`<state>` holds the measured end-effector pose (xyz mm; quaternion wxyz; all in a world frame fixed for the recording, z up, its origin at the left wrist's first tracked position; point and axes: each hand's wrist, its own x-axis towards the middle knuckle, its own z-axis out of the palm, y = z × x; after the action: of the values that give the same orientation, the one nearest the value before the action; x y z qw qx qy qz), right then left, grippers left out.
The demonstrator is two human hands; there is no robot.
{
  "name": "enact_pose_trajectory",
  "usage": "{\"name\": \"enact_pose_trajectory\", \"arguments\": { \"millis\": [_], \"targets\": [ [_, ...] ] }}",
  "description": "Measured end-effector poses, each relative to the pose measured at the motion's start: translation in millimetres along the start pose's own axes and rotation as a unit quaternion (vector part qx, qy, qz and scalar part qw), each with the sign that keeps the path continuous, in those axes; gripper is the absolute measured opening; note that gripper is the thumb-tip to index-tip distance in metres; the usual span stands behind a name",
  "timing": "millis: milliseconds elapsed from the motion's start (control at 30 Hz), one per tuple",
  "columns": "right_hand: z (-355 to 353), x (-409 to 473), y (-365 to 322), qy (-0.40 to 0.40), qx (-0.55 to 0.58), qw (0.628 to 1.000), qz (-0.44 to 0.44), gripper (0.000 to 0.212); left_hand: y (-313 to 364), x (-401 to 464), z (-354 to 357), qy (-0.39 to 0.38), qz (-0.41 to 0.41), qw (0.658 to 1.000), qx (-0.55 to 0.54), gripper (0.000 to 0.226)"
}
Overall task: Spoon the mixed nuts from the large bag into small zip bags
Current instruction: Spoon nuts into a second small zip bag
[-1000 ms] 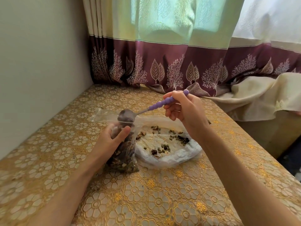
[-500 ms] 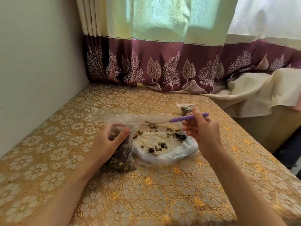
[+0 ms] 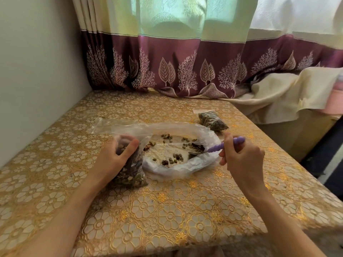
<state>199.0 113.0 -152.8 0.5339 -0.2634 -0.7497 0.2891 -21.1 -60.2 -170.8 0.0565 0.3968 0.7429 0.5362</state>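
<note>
The large clear bag (image 3: 187, 168) lies open and flat on the table, with scattered nuts (image 3: 177, 156) left inside. To its left stands a small zip bag (image 3: 132, 173) nearly full of nuts, and my left hand (image 3: 115, 158) grips its upper part, thumb across the front. My right hand (image 3: 241, 156) holds a spoon by its purple beaded handle (image 3: 225, 144). The metal bowl of the spoon (image 3: 194, 152) is down inside the large bag among dark nuts on its right side.
A filled, sealed small zip bag (image 3: 211, 120) lies behind the large bag to the right. The table has a gold floral cloth (image 3: 167, 216). A wall stands on the left, curtains (image 3: 185, 67) hang behind, and a cream cloth (image 3: 278, 97) drapes at the right.
My right hand has carried the spoon from over the small bag's mouth to the right and down into the large bag. My left hand has kept holding the small bag.
</note>
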Motion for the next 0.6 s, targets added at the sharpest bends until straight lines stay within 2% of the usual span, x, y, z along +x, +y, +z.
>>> {"name": "enact_pose_trajectory", "arguments": {
  "millis": [267,467,600],
  "targets": [
    [15.3,-5.7,6.2,0.014,-0.113,0.992,-0.056,0.041,-1.5,0.6,-1.0,-0.002,-0.014,1.000,0.004,0.032],
    [21.9,-6.8,16.9,0.029,-0.131,0.987,-0.093,0.030,-4.0,2.5,-0.6,0.000,-0.015,1.000,0.001,0.034],
    [28.5,-12.3,22.6,0.011,-0.115,0.990,-0.081,0.017,-3.8,2.7,-1.0,0.000,-0.016,1.000,0.001,0.035]
  ]
}}
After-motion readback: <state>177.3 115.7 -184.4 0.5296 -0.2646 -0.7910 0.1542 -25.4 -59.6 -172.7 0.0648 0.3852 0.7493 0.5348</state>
